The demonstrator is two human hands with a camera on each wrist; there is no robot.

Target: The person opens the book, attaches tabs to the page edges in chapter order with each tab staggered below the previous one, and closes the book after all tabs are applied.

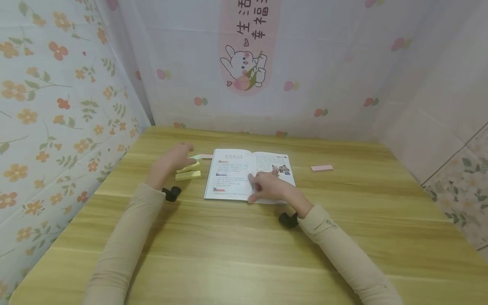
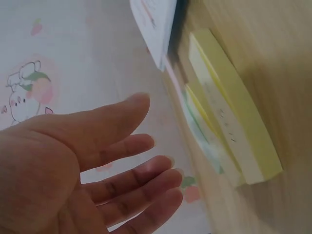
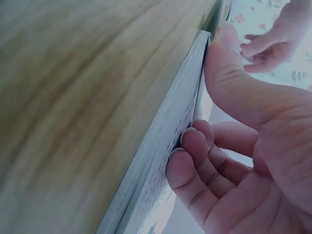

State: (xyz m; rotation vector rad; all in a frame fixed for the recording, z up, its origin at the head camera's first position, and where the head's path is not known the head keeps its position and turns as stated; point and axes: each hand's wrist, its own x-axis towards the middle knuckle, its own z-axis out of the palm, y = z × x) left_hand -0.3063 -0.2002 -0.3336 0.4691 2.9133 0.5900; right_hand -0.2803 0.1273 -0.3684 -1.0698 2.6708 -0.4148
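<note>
An open book with printed text and small coloured pictures lies on the wooden table. My right hand rests on its right-hand page near the centre fold, thumb by the lower edge; in the right wrist view, the fingertips touch the printed page. Left of the book, my left hand hovers over yellow sticky-note pads, its fingers loosely bent and holding nothing. The left wrist view shows these pads beyond the fingertips. A pink and green strip reaches out from the book's left edge.
A pink sticky-note pad lies right of the book. The wooden table meets a curtain with a rabbit and fruit print at the back. Another flowered cloth hangs on the left. Black wrist cameras sit under both wrists.
</note>
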